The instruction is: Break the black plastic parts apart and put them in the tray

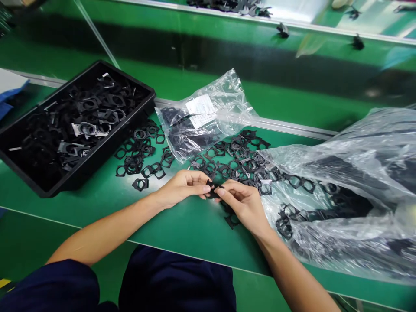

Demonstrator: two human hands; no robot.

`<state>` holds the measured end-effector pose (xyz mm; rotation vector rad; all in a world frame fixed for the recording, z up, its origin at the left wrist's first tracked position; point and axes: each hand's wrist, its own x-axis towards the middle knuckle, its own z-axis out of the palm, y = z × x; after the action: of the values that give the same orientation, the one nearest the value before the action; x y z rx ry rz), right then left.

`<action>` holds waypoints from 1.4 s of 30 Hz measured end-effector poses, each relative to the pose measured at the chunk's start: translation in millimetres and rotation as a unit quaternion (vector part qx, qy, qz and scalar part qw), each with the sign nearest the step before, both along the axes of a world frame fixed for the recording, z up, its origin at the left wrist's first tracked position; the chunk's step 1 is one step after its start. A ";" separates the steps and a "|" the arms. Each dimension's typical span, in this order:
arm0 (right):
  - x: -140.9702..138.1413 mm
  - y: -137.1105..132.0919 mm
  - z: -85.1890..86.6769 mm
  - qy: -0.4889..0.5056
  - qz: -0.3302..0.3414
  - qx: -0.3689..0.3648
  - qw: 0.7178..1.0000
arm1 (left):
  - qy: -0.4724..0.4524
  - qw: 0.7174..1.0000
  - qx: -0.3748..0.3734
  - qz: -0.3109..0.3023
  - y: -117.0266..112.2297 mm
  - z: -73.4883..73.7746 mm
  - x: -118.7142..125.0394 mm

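Note:
Between both hands, above the green tabletop (156, 229), is a small black plastic part (212, 190). The thumb and fingers of my left hand (186, 186) pinch its left side. From the right, my right hand (242, 201) grips it the same way, so the fingers cover much of it. Whether it is one piece or two joined together I cannot make out. Just beyond the hands lies a loose pile of flat black ring-shaped parts (250, 162). Another cluster of such parts (134, 162) is spread to the left of my left hand.
A black bin (107, 160) full of similar parts stands at the left. A clear bag (234, 97) with a white label (200, 110) and black parts inside lies at the back. At the right, a large open plastic bag (351, 242) spills parts. A raised ledge (292, 28) runs behind.

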<state>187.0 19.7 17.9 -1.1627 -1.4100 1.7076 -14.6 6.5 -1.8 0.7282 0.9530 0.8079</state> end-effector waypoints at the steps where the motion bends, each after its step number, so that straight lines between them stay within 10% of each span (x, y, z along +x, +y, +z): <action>1: -0.8 -0.6 -0.8 0.010 -0.014 -0.010 1.000 | 0.001 1.000 0.000 0.002 0.0 -0.4 0.2; 14: -0.8 -0.9 -1.5 0.080 -0.062 -0.071 0.992 | -0.089 0.996 -0.024 0.005 -0.7 -4.7 0.6; 25: -0.8 -3.1 -4.5 0.041 -0.084 -0.061 0.994 | 0.005 0.997 0.055 0.050 0.2 2.0 1.5; 42: 0.4 -12.3 1.4 -0.049 -0.035 0.243 0.968 | 0.221 0.906 0.341 0.119 -11.6 -0.7 3.6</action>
<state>187.4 7.4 19.3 -1.0116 -1.7031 1.1712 -11.0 -5.1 -2.5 1.4674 1.1854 1.2481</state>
